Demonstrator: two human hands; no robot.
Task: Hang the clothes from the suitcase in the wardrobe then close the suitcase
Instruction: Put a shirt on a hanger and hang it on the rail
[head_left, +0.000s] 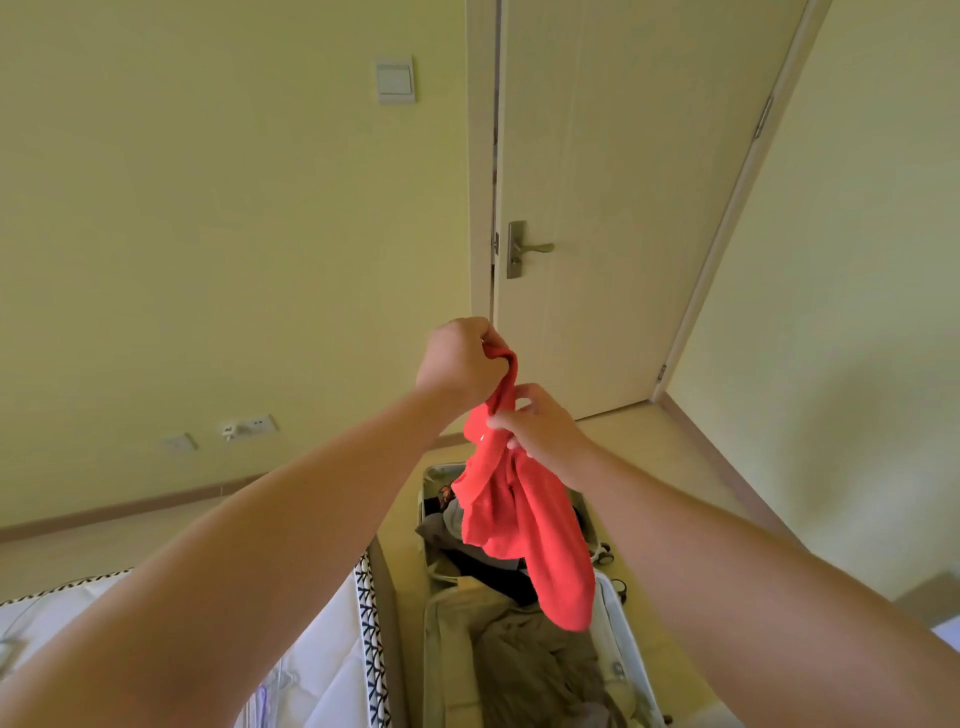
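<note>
pale yellow walls all round, closed cream door (623, 182) far right with metal lever handle (530, 248), light switch (396, 79) high on far wall, sockets (249, 427) low on left. both bare arms stretched forward in mid-scene. left grip (460, 364) uppermost, fingers curled tight round top end of red garment (524, 525). right grip (540, 428) just below and right of it, thumb and fingers pinching same cloth lower down. red garment bunched between both, hanging slack, lower end dangling above open suitcase (430, 649), contact with it impossible to tell. suitcase flat on floor (649, 457), both halves lying open, far half holding dark and grey clothes (436, 530), near half holding crumpled olive cloth (540, 670). white quilted bed (322, 649) with black-patterned edge at near left, just beside suitcase
</note>
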